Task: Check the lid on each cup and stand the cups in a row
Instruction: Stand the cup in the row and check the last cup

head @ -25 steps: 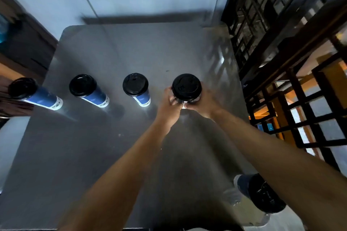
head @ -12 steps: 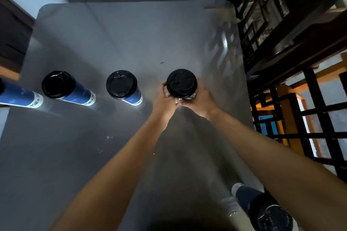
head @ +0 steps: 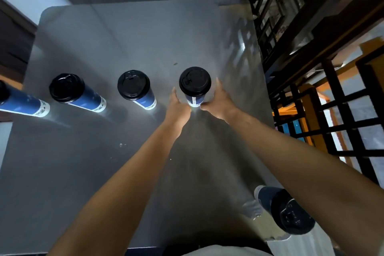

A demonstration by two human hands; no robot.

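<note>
Both hands flank the rightmost lidded cup point(head: 195, 87): left hand point(head: 176, 106) fingers straight, just apart; right hand point(head: 220, 100) fingers straight, thumb touching its base.

No brand, word or number can be read with any certainty. The black lid point(head: 195, 81) of the cup point(head: 195, 97) standing between the two hands bears a raised mark near its left edge that looks like an S or a 5, but it is too small and dim to tell which. That cup has a small white label with fine print low on its blue wall, unreadable. The three other cups in the row, at point(head: 136, 89), point(head: 76, 94) and point(head: 22, 103), each carry a white band with dark print at the base; the marks are blurred beyond reading
</note>
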